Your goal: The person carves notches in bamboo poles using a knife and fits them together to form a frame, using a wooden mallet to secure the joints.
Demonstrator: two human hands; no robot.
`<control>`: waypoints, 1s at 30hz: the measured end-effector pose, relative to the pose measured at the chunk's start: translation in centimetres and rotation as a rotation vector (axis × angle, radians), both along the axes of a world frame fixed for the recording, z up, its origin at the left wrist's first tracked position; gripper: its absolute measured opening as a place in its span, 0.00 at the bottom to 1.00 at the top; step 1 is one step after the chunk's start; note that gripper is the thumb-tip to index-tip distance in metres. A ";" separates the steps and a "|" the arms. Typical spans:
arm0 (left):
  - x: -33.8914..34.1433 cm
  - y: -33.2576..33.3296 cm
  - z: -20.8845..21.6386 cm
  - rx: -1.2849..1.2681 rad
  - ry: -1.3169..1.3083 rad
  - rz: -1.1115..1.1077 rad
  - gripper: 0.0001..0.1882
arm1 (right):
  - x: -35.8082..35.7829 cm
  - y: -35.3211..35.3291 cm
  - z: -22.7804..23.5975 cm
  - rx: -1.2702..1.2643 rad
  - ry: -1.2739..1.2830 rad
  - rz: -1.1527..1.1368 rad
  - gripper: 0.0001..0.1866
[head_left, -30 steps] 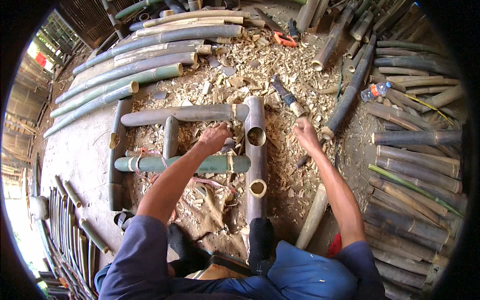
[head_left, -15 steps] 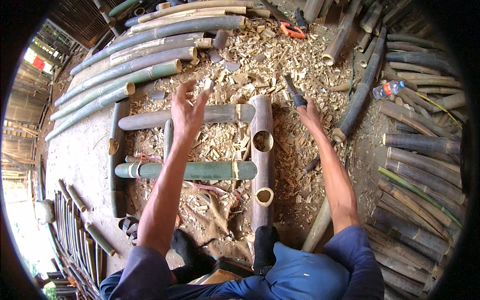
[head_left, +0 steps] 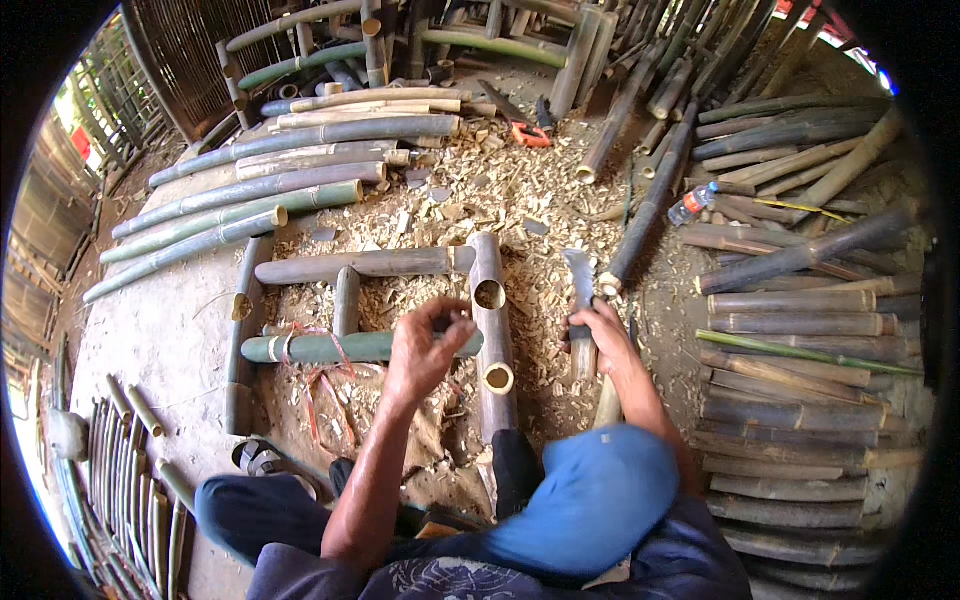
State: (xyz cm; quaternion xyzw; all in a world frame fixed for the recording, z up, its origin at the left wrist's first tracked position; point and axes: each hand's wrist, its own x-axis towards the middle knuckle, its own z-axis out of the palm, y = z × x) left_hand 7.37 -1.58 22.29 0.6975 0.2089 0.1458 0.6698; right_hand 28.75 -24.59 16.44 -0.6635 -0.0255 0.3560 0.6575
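A knife with a broad grey blade (head_left: pixel 578 272) and dark handle is gripped in my right hand (head_left: pixel 603 335). The blade points away from me, right of the bamboo frame; a pale-brown piece of wood or bamboo (head_left: pixel 583 362) shows beside that hand. Over the green bamboo rail (head_left: pixel 325 347) hovers my left hand (head_left: pixel 428 345), fingers loosely curled, with nothing visible in them. The rail's right end meets a thick bamboo post (head_left: pixel 495 345) that has two round holes. A brownish rail (head_left: pixel 370 262) and a short upright piece (head_left: pixel 347 300) join the frame, with another post (head_left: pixel 241 340) at its left.
Wood chips (head_left: pixel 550 190) cover the ground beyond the frame. Bamboo poles (head_left: pixel 300 160) lie at the far left, and stacked poles (head_left: pixel 790 410) fill the right side. An orange-handled saw (head_left: pixel 530 134) lies at the back; a plastic bottle (head_left: pixel 690 205) rests on the right-hand poles.
My left hand has drawn back toward me and right, its fingers curling more. My right hand has come nearer with the knife. The view has tilted up, showing more of the background.
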 end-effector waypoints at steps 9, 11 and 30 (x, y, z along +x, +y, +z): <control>-2.8 -0.1 6.7 0.072 -0.127 -0.106 0.13 | -3.8 11.9 14.7 -0.322 -0.370 0.552 0.12; -3.3 -0.5 7.2 0.105 -0.071 -0.144 0.13 | -3.9 13.5 15.4 -0.322 -0.363 0.649 0.11; -6.4 -3.2 0.1 0.788 0.466 -0.426 0.23 | -7.4 12.1 13.5 0.053 -0.228 0.560 0.11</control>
